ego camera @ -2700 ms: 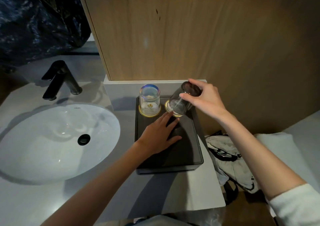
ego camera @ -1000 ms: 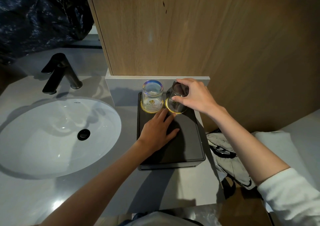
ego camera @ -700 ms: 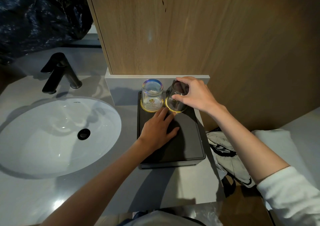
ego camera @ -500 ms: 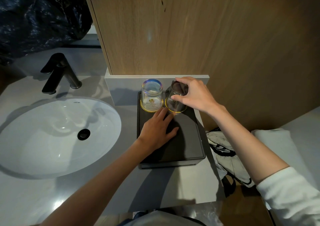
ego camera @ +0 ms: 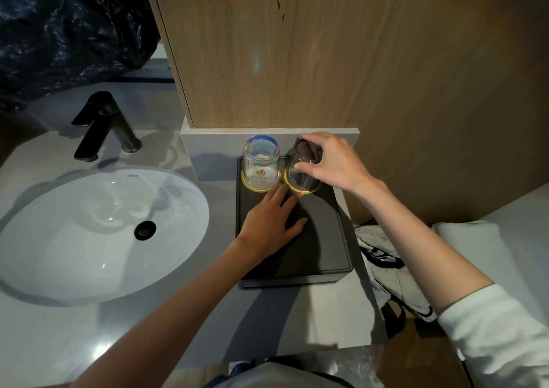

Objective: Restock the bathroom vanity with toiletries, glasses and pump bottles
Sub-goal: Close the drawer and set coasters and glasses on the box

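A dark rectangular tray [ego camera: 326,239] lies on the grey vanity top, against the low back ledge. At its far end stand two clear glasses, upside down on round gold-edged coasters. The left glass [ego camera: 261,164] stands free with a gold logo on its side. My right hand [ego camera: 329,161] grips the right glass [ego camera: 303,176] from above by its upturned base, and the glass leans slightly on its coaster [ego camera: 297,190]. My left hand [ego camera: 271,221] rests flat on the tray, fingers spread, fingertips by the coasters.
A white oval sink [ego camera: 95,233] with a black drain fills the left of the counter, a black tap [ego camera: 101,126] behind it. A wood panel [ego camera: 297,54] rises behind the tray. Right of the counter edge lies a black-and-white bag [ego camera: 389,268] beside white bedding [ego camera: 481,257].
My right hand has lowered the tilted right glass onto its coaster and brought it nearly upright. My left hand has stayed flat on the tray.
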A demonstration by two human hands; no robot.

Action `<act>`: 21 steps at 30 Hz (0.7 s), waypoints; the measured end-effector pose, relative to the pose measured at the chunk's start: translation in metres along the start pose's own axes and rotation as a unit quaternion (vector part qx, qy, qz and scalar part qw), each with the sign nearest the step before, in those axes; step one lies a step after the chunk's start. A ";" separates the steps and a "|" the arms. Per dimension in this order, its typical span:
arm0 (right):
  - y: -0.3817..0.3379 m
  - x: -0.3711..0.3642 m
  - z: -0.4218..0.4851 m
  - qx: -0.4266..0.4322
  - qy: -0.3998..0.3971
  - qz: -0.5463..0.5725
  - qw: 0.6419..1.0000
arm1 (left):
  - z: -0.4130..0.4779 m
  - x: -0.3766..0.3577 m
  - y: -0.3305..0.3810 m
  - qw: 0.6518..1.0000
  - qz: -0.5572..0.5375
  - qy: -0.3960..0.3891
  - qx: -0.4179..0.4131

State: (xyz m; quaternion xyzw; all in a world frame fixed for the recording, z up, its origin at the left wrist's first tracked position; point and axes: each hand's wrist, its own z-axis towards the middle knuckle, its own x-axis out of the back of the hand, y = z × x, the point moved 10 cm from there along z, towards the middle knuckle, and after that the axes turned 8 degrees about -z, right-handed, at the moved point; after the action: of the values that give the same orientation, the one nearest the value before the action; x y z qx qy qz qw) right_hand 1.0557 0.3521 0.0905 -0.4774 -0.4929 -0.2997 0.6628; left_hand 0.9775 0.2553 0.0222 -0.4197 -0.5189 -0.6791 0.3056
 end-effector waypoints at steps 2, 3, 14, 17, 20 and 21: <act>0.000 0.000 0.000 -0.001 -0.003 0.002 1.000 | 0.000 0.000 0.001 1.000 0.000 -0.003 0.000; 0.000 -0.001 0.000 -0.001 -0.005 0.003 1.000 | 0.000 0.000 0.002 1.000 0.001 -0.006 0.001; -0.007 0.023 -0.017 0.036 0.048 0.032 0.998 | -0.007 0.019 0.009 1.000 -0.017 0.007 0.006; -0.018 0.042 -0.033 0.056 0.085 0.053 0.993 | -0.015 0.047 0.017 0.998 -0.011 0.069 0.000; -0.029 0.051 -0.051 0.073 0.105 0.063 0.990 | -0.026 0.074 0.017 0.991 -0.004 0.131 0.024; -0.033 0.050 -0.056 0.083 0.106 0.059 0.989 | -0.031 0.081 0.014 0.989 0.003 0.145 0.037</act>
State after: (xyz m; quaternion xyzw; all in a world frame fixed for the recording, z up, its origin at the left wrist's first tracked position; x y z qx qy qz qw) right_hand 1.0645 0.2915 0.1452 -0.4145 -0.4137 -0.2676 0.7651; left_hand 0.9443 0.2230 0.0974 -0.3061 -0.4928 -0.7124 0.3950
